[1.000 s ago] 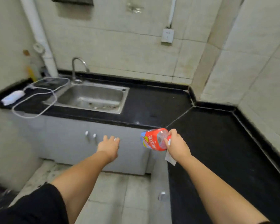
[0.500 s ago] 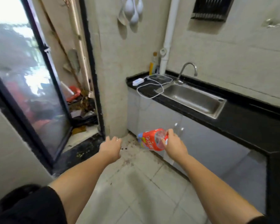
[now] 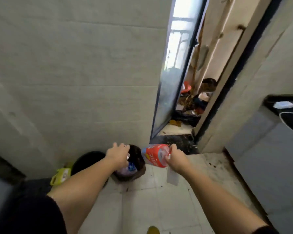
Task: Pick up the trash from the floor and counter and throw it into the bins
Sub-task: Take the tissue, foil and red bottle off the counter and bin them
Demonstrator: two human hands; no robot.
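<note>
We hold the red-labelled bottle clamped in our right hand just right of the brown bin; our left hand hangs open; the drop remains.

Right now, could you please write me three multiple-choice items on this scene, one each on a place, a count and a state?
1. Where is the clear plastic bottle with the red label?
A. on the floor
B. in the right hand
C. inside a bin

2. How many dark round bins stand by the wall?
A. one
B. two
C. four

3. What is the left hand doing?
A. spread open over a bin, gripping nothing
B. gripping the bottle
C. holding a lid

B: the right hand grips it in the air.
B: two rims side by side.
A: its fingers are spread.
</note>
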